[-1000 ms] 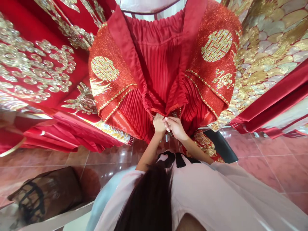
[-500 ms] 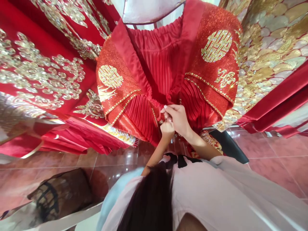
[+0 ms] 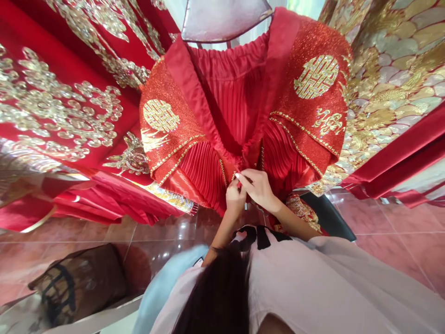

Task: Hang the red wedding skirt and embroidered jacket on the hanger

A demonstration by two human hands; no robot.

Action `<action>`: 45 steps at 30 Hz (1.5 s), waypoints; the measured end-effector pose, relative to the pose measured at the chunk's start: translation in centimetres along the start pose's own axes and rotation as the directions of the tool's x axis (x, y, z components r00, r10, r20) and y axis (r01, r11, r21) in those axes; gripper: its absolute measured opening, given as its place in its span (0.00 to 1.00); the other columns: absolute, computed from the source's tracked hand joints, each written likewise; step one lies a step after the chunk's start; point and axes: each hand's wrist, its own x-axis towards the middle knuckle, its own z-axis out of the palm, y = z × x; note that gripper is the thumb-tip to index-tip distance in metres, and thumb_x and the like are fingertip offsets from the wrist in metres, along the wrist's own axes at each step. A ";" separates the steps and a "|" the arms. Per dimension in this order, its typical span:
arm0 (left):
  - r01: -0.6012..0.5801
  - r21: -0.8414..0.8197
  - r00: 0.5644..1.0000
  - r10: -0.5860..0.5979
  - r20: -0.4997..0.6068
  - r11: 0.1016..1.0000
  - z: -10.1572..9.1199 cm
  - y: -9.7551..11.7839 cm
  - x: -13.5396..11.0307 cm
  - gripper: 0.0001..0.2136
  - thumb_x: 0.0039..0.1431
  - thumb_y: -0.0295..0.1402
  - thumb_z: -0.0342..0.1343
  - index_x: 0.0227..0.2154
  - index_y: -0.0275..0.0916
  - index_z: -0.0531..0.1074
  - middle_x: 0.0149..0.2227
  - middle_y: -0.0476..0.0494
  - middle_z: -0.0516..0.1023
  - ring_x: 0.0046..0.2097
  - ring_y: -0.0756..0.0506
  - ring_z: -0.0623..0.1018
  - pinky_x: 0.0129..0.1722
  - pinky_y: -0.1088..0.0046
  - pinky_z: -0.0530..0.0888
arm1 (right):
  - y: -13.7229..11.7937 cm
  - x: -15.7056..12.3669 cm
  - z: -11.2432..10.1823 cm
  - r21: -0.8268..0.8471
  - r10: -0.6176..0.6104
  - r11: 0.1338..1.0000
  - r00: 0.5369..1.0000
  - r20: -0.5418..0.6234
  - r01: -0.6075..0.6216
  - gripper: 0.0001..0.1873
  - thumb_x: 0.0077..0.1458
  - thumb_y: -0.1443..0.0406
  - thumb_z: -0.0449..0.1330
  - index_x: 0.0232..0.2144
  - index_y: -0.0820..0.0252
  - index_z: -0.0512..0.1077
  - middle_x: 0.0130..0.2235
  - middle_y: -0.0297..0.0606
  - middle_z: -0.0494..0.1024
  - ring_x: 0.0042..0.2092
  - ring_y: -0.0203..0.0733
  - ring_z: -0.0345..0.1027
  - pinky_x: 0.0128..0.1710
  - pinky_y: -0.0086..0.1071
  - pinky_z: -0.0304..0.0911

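A red pleated skirt (image 3: pixel 232 99) hangs spread open in front of me, with a gathered waistband and glittering side panels edged in gold beads. The front ends of its waistband come together in a V. Just below that meeting point, my left hand (image 3: pixel 235 198) is closed in a loose fist, a bit of a red fabric tie (image 3: pixel 239 184) showing at its fingers. My right hand (image 3: pixel 259 189) pinches at the same spot from the right, its fingertips touching the left hand. The exact grip is partly hidden by the fingers.
A red garment with clear beading (image 3: pixel 69 111) hangs on the left. Gold scale-patterned cloth (image 3: pixel 392 74) hangs on the right. A pale chair back (image 3: pixel 225 21) stands behind the skirt. A brown bag (image 3: pixel 86 278) rests at lower left, above the tiled floor (image 3: pixel 392 241).
Both hands have moved slightly down, away from the waistband ends, and the left hand has shifted a little left. The view has shifted slightly; the skirt sits a little lower in it.
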 end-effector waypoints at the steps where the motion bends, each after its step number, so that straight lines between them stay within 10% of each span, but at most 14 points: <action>1: -0.021 -0.060 0.999 0.019 -0.031 0.998 -1.0 0.4 0.0 0.12 0.62 0.31 0.43 0.37 0.33 0.72 0.35 0.37 0.77 0.36 0.45 0.76 0.39 0.70 0.73 | 0.5 -0.7 0.1 0.002 -0.015 1.000 1.000 0.019 0.015 0.20 0.61 0.60 0.50 0.19 0.64 0.64 0.22 0.35 0.67 0.25 0.30 0.59 0.30 0.25 0.52; 6: -0.178 -0.349 0.966 0.095 -0.240 0.920 -4.9 3.8 -0.3 0.17 0.65 0.42 0.43 0.43 0.36 0.72 0.44 0.38 0.75 0.48 0.44 0.73 0.50 0.66 0.69 | 1.6 -2.4 -0.1 -0.001 0.016 1.000 0.996 0.089 -0.016 0.20 0.60 0.61 0.49 0.21 0.64 0.69 0.22 0.37 0.69 0.24 0.31 0.60 0.28 0.25 0.54; 12: 0.033 -0.649 0.999 0.000 0.051 0.760 -4.3 5.6 0.3 0.18 0.59 0.49 0.51 0.28 0.37 0.65 0.24 0.50 0.66 0.27 0.52 0.67 0.29 0.78 0.68 | 0.7 0.1 -4.2 0.157 0.148 0.977 0.989 -0.023 -0.143 0.09 0.49 0.64 0.57 0.31 0.64 0.73 0.23 0.34 0.71 0.23 0.30 0.60 0.23 0.23 0.55; 18: -0.107 -0.572 0.988 0.022 -0.154 0.813 -3.6 4.6 2.7 0.17 0.60 0.49 0.50 0.36 0.37 0.68 0.33 0.45 0.71 0.33 0.50 0.71 0.34 0.76 0.69 | 0.0 0.9 -3.4 0.096 0.136 0.986 0.991 -0.016 -0.134 0.09 0.51 0.64 0.55 0.24 0.64 0.71 0.21 0.32 0.67 0.22 0.28 0.58 0.24 0.22 0.54; 25: -0.010 -0.653 0.998 0.050 0.043 0.757 -2.9 5.4 3.5 0.15 0.56 0.45 0.56 0.26 0.36 0.69 0.25 0.49 0.69 0.26 0.52 0.68 0.28 0.78 0.65 | 1.1 2.3 -2.8 0.048 0.207 0.978 0.936 -0.284 -0.201 0.12 0.53 0.60 0.56 0.35 0.64 0.72 0.22 0.31 0.68 0.23 0.30 0.59 0.27 0.23 0.55; 34: 0.105 -0.744 0.990 -0.141 0.015 0.660 -2.8 3.2 1.1 0.18 0.50 0.48 0.61 0.26 0.34 0.73 0.26 0.46 0.75 0.29 0.51 0.73 0.33 0.77 0.70 | 2.1 0.1 -2.7 0.200 0.304 0.927 0.948 0.096 -0.318 0.16 0.55 0.58 0.54 0.22 0.64 0.68 0.22 0.35 0.70 0.24 0.32 0.64 0.27 0.24 0.57; 45: 0.284 -0.848 0.954 -0.218 0.204 0.448 -3.1 3.7 -0.7 0.20 0.40 0.48 0.68 0.28 0.34 0.75 0.30 0.44 0.77 0.31 0.49 0.77 0.32 0.74 0.74 | -0.9 -0.5 -1.3 0.522 0.359 0.781 0.930 0.074 -0.343 0.15 0.45 0.56 0.64 0.23 0.64 0.73 0.25 0.38 0.75 0.27 0.35 0.69 0.29 0.26 0.64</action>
